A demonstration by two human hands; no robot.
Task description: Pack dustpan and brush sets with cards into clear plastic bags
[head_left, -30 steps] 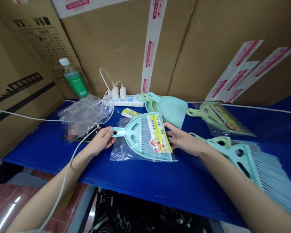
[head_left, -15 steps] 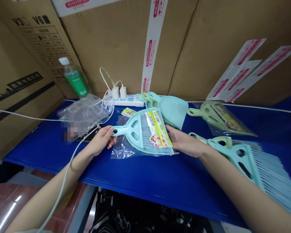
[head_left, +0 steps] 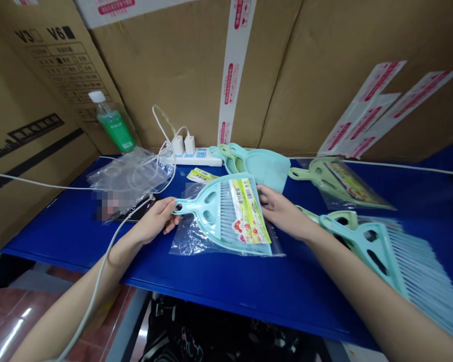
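A light-blue dustpan and brush set (head_left: 207,211) lies flat in a clear plastic bag (head_left: 189,244) over the blue table. A yellow-green printed card (head_left: 249,213) covers part of its bristles. My left hand (head_left: 156,218) is closed on the end of its handle, thumb on top. At the set's far right edge, my right hand (head_left: 283,211) has its curled fingers against the rim beside the card; some fingertips are hidden. Behind the set, several loose dustpans (head_left: 268,163) are stacked. Loose brushes, a blue one (head_left: 377,251) in front, lie near my right forearm.
A bagged green set (head_left: 328,181) lies at the back right. Crumpled plastic bags (head_left: 128,173), a green-labelled bottle (head_left: 115,125) and a white power strip (head_left: 200,157) with cables stand at the back left. Cardboard (head_left: 173,65) walls the blue table (head_left: 226,286). Another printed card (head_left: 202,175) lies behind.
The set's wide right end has come down and toward me, and more of the bag's right edge shows. My right hand has shifted up along its rim. My left hand keeps the handle.
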